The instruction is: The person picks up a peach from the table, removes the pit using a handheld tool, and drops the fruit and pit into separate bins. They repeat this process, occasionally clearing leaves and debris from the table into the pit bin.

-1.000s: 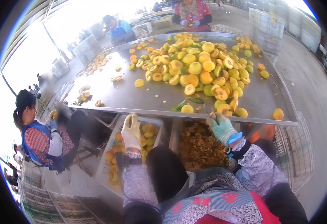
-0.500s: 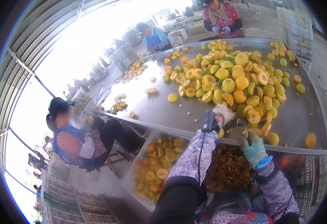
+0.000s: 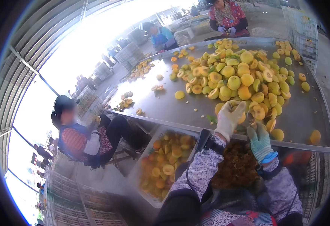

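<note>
My left hand (image 3: 229, 117), in a whitish glove, has its fingers closed around a yellow-orange fruit half at the near edge of the fruit pile (image 3: 240, 73). Just right of it, my right hand (image 3: 259, 141), in a light glove with teal stripes, grips a small metal tool (image 3: 252, 119) whose end is partly hidden against the fruit. Both hands are over the front edge of the metal table (image 3: 165, 110). Below them stands a bin of brownish scraps (image 3: 234, 165), and to its left a white crate (image 3: 155, 203) holds fruit halves.
A seated co-worker (image 3: 76, 139) is at the left with hands near the chest. Two more people (image 3: 229, 20) (image 3: 159, 37) work beyond the table. Stacked crates stand at the back right (image 3: 302, 34) and lower left (image 3: 72, 199). Loose fruit (image 3: 315, 137) lies near the table's right corner.
My left hand rose from above the crate, reached to the pile and now holds fruit beside my right hand. The view has turned leftward. My right hand keeps the tool.
</note>
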Tool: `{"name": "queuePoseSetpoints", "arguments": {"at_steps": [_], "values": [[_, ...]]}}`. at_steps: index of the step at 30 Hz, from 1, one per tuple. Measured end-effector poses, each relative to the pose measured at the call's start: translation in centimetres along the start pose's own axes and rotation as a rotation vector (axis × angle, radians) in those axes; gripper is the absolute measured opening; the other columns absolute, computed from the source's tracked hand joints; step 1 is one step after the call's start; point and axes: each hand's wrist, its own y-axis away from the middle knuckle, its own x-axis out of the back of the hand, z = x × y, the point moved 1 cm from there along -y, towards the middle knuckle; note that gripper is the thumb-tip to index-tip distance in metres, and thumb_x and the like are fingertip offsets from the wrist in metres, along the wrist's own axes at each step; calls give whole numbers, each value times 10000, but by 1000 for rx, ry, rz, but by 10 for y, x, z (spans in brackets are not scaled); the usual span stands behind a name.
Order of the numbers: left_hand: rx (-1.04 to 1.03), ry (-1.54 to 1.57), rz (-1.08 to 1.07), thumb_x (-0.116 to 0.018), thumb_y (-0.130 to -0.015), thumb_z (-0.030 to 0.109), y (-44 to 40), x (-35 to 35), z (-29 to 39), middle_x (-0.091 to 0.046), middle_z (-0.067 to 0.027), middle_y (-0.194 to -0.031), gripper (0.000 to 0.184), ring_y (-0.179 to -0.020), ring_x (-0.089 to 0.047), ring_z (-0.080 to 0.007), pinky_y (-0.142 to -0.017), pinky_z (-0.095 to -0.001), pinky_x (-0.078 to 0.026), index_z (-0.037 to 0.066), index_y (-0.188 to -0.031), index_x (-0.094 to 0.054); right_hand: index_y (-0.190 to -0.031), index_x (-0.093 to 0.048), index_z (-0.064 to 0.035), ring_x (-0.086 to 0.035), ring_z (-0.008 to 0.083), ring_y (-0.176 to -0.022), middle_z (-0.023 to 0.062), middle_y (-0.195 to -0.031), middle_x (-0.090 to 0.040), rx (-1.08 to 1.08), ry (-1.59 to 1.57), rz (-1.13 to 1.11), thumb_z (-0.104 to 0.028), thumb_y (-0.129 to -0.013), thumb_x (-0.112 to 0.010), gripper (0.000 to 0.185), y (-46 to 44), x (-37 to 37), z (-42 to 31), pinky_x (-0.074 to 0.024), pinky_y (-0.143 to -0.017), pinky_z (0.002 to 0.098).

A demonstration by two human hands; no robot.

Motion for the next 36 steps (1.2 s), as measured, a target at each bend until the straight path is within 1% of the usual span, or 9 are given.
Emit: {"name": "queuePoseSetpoints", "arguments": {"at_steps": [4,6,8,9,10,22,30,34,36], "values": [[-115,488,-142,-537,-1032,316,37,-8,0,-619,-55,-906,343,-777,-584,-132,-683,-247,-487,-16,-1072,-615,-1037,-568,-7,-566,173,-694,119,-772,-589,23,31,24,-225,-992,-564,222,-10,-14,22,-459,-616,338],[-625,-399,-76,-434,-1061,275,50,-6,8,-600,-93,-973,326,-845,-598,-161,-800,-281,-498,-2,-1145,-583,-1052,-571,-11,-627,314,-721,205,-808,-618,30,-8,65,-252,-987,-565,250,-17,-18,50,-479,-638,413],[-402,-124,-105,-418,-1061,294,47,-1,-2,-582,-126,-1082,354,-971,-593,-195,-893,-330,-500,-8,-1189,-551,-1057,-563,-17,-639,437,-753,237,-803,-640,199,144,55,-288,-980,-579,282,-11,-16,21,-486,-632,467],[-121,524,-135,-505,-1007,187,48,-3,1,-593,-131,-1075,262,-930,-607,-261,-853,-377,-516,12,-1196,-555,-1022,-557,-22,-639,456,-751,252,-784,-641,155,233,33,-288,-976,-586,272,-10,-17,15,-490,-631,487],[109,738,-48,-414,-1059,349,51,-2,12,-579,-137,-1087,397,-916,-597,-240,-826,-379,-526,16,-1244,-525,-987,-549,-26,-633,464,-742,260,-781,-639,143,290,44,-293,-975,-585,271,-9,-19,16,-490,-629,502],[49,591,92,-422,-1042,380,51,9,15,-607,-141,-1137,428,-1058,-601,-251,-943,-393,-500,-8,-1151,-568,-992,-559,-27,-629,456,-709,244,-721,-636,154,363,-104,-368,-992,-533,343,5,-40,13,-492,-637,516],[13,476,12,-422,-1036,408,52,15,7,-627,-132,-971,384,-844,-627,-231,-810,-379,-562,52,-1015,-565,-1007,-632,24,-643,424,-794,273,-814,-645,58,-31,-159,-321,-1000,-537,358,14,-48,10,-501,-707,444],[-552,-257,4,-553,-938,302,45,28,-2,-628,-115,-856,277,-771,-617,-196,-730,-326,-553,26,-951,-563,-1096,-629,19,-618,191,-871,117,-929,-687,-41,-114,-197,-248,-1023,-515,300,17,-59,37,-502,-757,354],[-49,451,-14,-507,-995,386,58,18,22,-636,-119,-870,380,-795,-629,-206,-762,-324,-545,13,-969,-574,-986,-645,13,-532,121,-704,49,-753,-632,72,-155,-201,-359,-1031,-508,398,18,-55,16,-464,-632,332]]}}
